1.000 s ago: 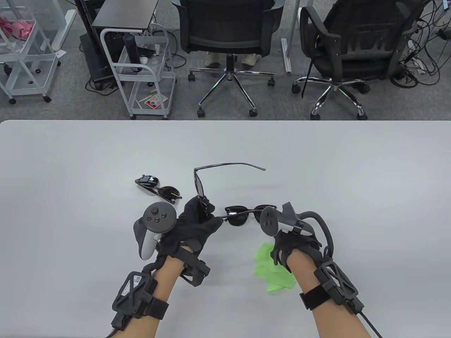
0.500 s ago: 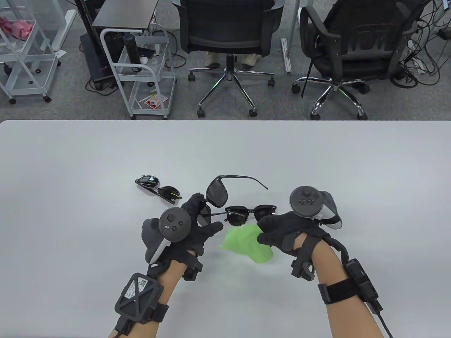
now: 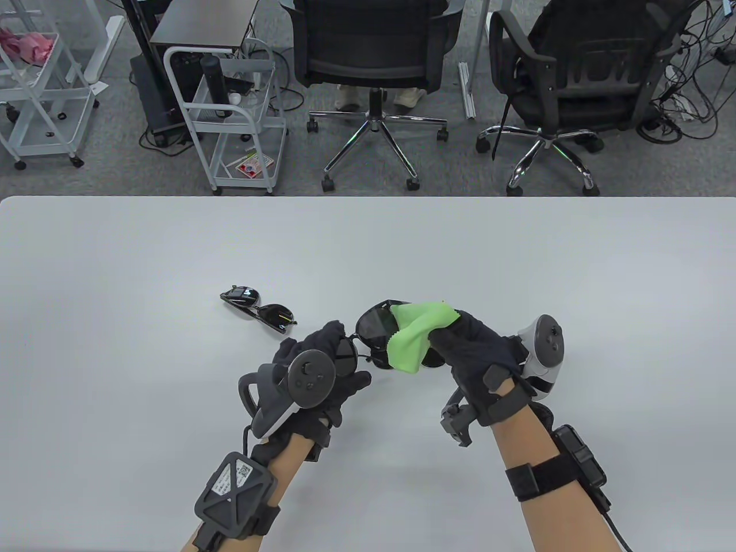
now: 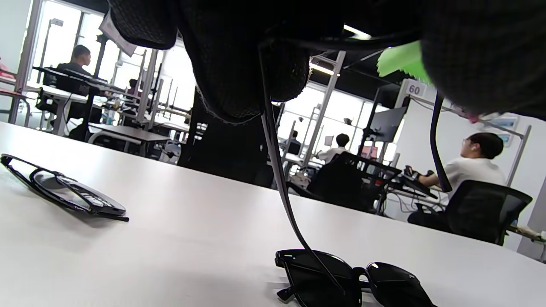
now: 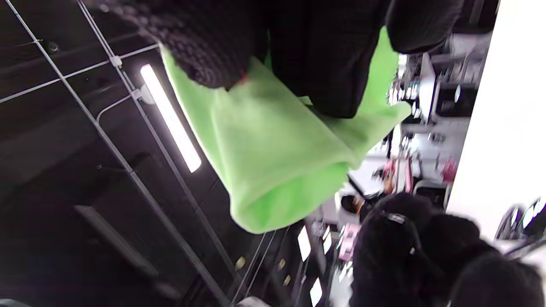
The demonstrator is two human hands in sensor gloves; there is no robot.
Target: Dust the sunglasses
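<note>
Gripped in the left hand (image 3: 322,368), low and left of centre in the table view, is a pair of sunglasses (image 3: 371,330), lifted off the table (image 3: 517,259); the gloved fingers curl round its left lens and frame. In the left wrist view its thin arms (image 4: 277,170) hang down from under the glove. Farther left on the table, apart from both hands, a folded pair (image 3: 259,310) lies flat; the left wrist view shows it at its left edge. A third pair (image 4: 354,281) lies on the table below the held one, seen at the bottom of the left wrist view and mostly hidden by the hands from above. Just right of centre, the right hand (image 3: 474,353) pinches a green cloth (image 3: 417,336) between thumb and fingers and holds it against the right lens of the lifted sunglasses; the cloth drapes over that lens. In the right wrist view the cloth fills the middle, folded under the dark fingers (image 5: 328,64). Beyond the table's far edge, along the top, stand a white cart (image 3: 230,115) and two office chairs (image 3: 374,57).
</note>
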